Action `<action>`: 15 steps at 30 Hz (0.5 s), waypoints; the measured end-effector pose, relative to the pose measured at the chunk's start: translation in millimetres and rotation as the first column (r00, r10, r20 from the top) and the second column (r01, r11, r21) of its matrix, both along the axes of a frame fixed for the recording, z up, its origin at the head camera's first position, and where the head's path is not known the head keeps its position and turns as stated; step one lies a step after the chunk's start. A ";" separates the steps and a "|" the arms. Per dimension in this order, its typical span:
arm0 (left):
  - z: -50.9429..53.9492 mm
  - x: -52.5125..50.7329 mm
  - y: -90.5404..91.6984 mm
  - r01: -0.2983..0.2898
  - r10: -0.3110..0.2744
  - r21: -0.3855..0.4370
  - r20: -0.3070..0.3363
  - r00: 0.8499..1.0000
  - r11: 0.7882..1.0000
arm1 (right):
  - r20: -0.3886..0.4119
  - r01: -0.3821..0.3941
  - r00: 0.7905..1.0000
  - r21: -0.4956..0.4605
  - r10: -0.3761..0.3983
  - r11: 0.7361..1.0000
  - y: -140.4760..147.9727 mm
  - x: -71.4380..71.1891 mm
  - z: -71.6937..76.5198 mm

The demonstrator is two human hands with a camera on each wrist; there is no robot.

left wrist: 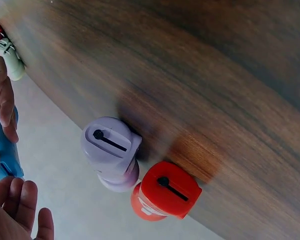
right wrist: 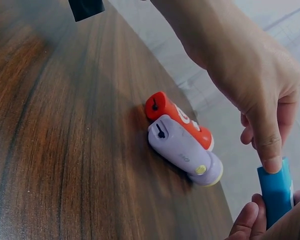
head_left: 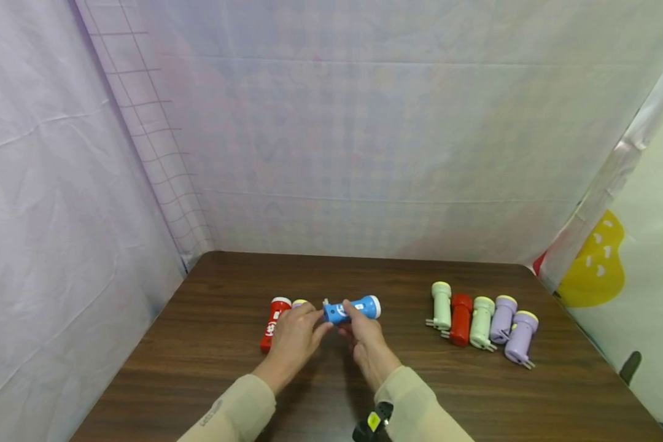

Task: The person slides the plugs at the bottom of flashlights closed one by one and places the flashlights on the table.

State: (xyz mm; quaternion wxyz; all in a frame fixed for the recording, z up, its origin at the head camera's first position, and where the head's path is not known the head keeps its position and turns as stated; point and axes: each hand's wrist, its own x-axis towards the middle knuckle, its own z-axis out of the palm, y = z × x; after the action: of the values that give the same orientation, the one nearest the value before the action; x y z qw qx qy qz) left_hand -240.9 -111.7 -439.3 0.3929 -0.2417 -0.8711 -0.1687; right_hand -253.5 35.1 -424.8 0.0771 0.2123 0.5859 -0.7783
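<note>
A blue flashlight (head_left: 334,315) with a white lens rim is held above the table, its lens end to the right and small metal prongs showing at its rear end. My right hand (head_left: 369,350) grips its body with the thumb on top. My left hand (head_left: 293,337) pinches the rear end; the thumb lies on that end in the right wrist view. Just beyond the left hand, a red flashlight (head_left: 268,337) and a purple flashlight (left wrist: 110,152) lie side by side, their slotted rear ends showing in the left wrist view. In the head view the left hand mostly hides the purple one.
On the table's right lies a row of flashlights with prongs out: a pale green one (head_left: 441,307), a red one (head_left: 461,322), another pale green one (head_left: 482,322) and two purple ones (head_left: 522,337). Fabric curtains (head_left: 364,153) stand behind the brown wooden table (head_left: 215,368).
</note>
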 end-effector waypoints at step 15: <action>2.1 1.2 -1.2 0.016 -0.016 -0.001 0.026 1.000 1.000 | -0.001 0.009 1.000 0.005 -0.009 1.000 -0.6 -0.7 -0.6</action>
State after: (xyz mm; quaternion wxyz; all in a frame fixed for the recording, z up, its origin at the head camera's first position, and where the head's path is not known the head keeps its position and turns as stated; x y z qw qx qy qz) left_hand -239.7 -112.9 -437.1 0.3799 -0.2468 -0.8743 -0.1743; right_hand -254.1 34.5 -425.3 0.0728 0.2145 0.5868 -0.7774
